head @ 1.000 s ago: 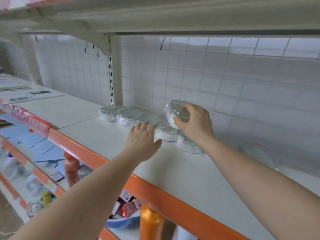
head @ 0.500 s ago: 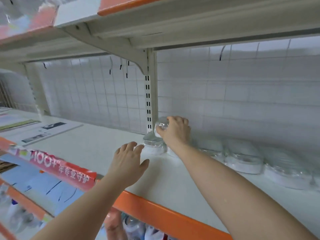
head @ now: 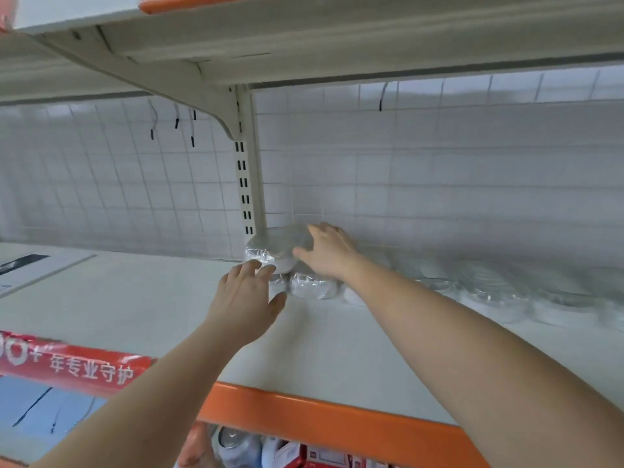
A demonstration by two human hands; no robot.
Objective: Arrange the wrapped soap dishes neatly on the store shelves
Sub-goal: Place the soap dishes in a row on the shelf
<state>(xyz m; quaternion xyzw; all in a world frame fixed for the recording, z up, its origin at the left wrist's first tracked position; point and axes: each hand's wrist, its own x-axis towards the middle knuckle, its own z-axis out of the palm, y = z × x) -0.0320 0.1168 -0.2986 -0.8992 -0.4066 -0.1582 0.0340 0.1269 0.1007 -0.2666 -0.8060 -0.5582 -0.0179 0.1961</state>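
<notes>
Several wrapped soap dishes line the back of the white shelf [head: 135,298], against the wire grid. My right hand [head: 327,255] holds one wrapped soap dish [head: 273,244] by its right edge; it lies flat on top of the row's left end, beside the upright post [head: 250,184]. Below it sits another wrapped dish [head: 312,287]. My left hand [head: 243,298] is open, and its fingertips touch the front of the stack. More wrapped dishes [head: 486,285] run off to the right, blurred.
The shelf has an orange front edge [head: 337,423] and a red banner [head: 74,363] at the left. An upper shelf [head: 304,35] hangs close overhead. Boxes and bottles [head: 236,447] stand on the level below. Papers lie at the far left.
My right hand has carried the wrapped dish left along the row and laid it flat on the end stack by the post. My left hand has moved up to the stack's front.
</notes>
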